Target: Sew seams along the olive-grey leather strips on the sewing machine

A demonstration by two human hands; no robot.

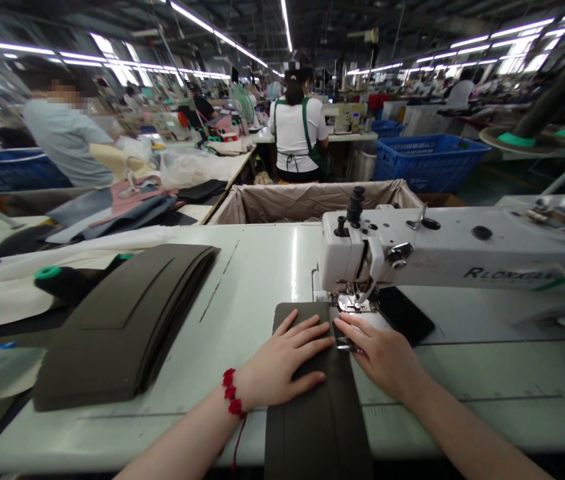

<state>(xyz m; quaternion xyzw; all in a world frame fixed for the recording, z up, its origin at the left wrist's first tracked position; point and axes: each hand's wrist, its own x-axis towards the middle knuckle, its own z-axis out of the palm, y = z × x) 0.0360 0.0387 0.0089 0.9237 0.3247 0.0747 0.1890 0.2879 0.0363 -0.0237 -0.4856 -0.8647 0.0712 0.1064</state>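
Observation:
My left hand (295, 357) lies flat with fingers spread on a long dark olive fabric panel (319, 427), which runs from the table's front edge up to the sewing machine's presser foot (355, 303). A red braided bracelet (231, 392) circles that wrist. My right hand (379, 350) is curled at the panel's right edge, its fingertips just in front of the foot. Under its fingers the silver tips of small thread snips (346, 345) stick out; the rest is hidden by the palm. The white sewing machine (442, 247) stands at the right.
A stack of dark olive panels (112, 320) lies at left, beside a dark thread cone (65, 283). A dark flat object (407, 317) rests beneath the machine arm. Behind the table is a cloth-lined bin (272, 200). Co-workers sit farther off, near a blue crate (427, 160).

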